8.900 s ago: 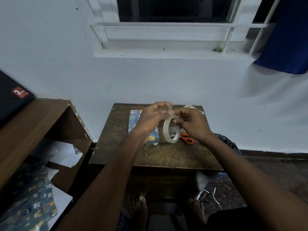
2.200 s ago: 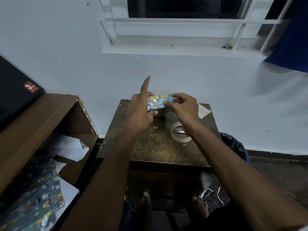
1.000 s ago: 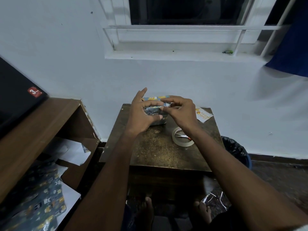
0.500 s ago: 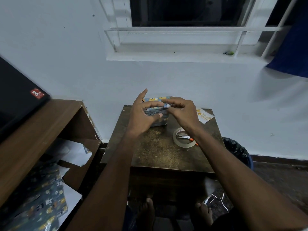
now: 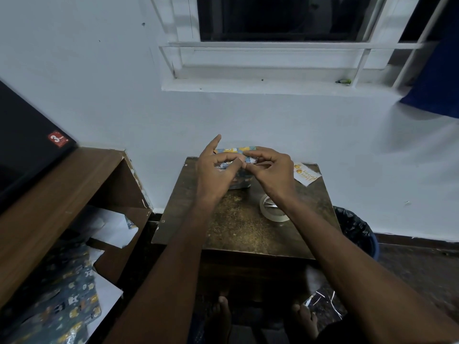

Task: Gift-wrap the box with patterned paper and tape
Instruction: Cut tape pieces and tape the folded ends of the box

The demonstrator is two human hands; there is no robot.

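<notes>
Standing on table (image 5: 236,227), wrapped box (image 5: 234,150), long axis left-right; both hands' fingers (image 5: 229,158) pinching it.

We see our two arms bare from the elbows down, with no sleeves on them. Our left hand (image 5: 215,173) and right hand (image 5: 272,173) wear no rings, no watch and no gloves. Down low our two feet (image 5: 221,316) are bare too, and dark cloth covers our lap.
</notes>
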